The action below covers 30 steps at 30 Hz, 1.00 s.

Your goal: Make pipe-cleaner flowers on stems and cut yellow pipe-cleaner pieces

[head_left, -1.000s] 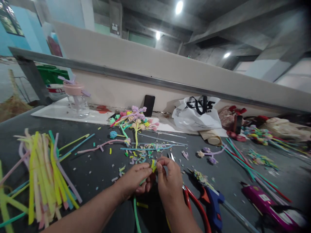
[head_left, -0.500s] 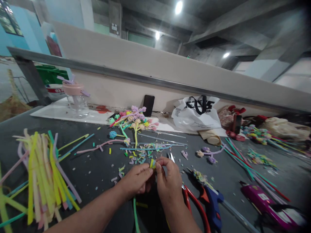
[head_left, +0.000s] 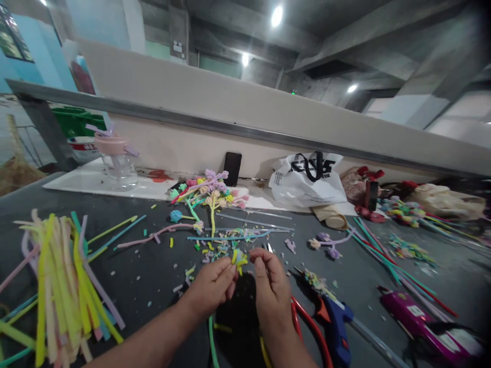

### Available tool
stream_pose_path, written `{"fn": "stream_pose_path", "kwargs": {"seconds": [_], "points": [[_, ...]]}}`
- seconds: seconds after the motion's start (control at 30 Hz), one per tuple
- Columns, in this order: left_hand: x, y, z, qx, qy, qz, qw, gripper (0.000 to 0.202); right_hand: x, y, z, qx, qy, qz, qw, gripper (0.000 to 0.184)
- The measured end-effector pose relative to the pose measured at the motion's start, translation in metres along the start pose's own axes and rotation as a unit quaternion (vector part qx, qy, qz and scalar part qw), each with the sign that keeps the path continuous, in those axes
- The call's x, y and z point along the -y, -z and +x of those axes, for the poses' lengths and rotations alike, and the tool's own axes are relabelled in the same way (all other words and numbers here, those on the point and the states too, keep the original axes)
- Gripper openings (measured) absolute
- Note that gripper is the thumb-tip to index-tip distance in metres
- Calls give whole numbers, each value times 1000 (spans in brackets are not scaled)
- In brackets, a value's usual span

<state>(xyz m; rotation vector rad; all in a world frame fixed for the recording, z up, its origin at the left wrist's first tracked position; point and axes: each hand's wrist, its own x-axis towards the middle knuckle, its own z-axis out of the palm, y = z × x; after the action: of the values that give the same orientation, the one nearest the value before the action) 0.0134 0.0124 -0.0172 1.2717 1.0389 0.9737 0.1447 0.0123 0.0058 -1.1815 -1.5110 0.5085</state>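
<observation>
Along the bottom edge, a green stem (head_left: 213, 340) comes out from below the left hand (head_left: 215, 282) and is cut off by the frame; whether it joins the yellow flower (head_left: 241, 261) cannot be told, as the fingers cover that part. A pair of red-handled cutters (head_left: 315, 328) is only partly visible: its middle is hidden behind the right hand (head_left: 272, 286), the blade tips show just past the knuckles, and the handles run out of view. The blue glue gun (head_left: 338, 327) beside it is also cut off at the bottom, and its nozzle end lies among scraps, hard to make out. At the right, the purple tool (head_left: 416, 319) blurs into the dark corner.

The left hand is closed in a pinch, thumb against forefinger, gripping the small flower, which stands above the dark table (head_left: 146, 281) at its fingertips. Its other fingers curl underneath, mostly out of sight. The right hand is let go and half curled, thumb and forefinger slightly parted, just beside the flower but apart from it; its inner fingers are partly covered by the thumb.

Beyond the hands lie cut scraps (head_left: 222, 249) and a heap of finished flowers (head_left: 209, 186); at the left lies a bundle of coloured strips (head_left: 63, 286).
</observation>
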Motion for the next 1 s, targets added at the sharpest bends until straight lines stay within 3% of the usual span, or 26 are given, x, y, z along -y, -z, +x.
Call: {"fn": "stream_pose_path", "kwargs": {"seconds": [0.17, 0.47, 0.77, 1.0], "points": [[1, 1, -1, -40, -51, 47, 997, 32, -2, 0, -1, 23, 102, -64, 992, 10], [-1, 0, -3, -68, -100, 142, 982, 34, -10, 2, 3, 13, 164, -162, 973, 8], [0, -1, -2, -91, -86, 158, 979, 31, -5, 0, 1, 24, 149, -140, 978, 9], [-8, -1, -5, -89, -117, 176, 973, 32, -8, 2, 5, 27, 137, -147, 979, 6]]}}
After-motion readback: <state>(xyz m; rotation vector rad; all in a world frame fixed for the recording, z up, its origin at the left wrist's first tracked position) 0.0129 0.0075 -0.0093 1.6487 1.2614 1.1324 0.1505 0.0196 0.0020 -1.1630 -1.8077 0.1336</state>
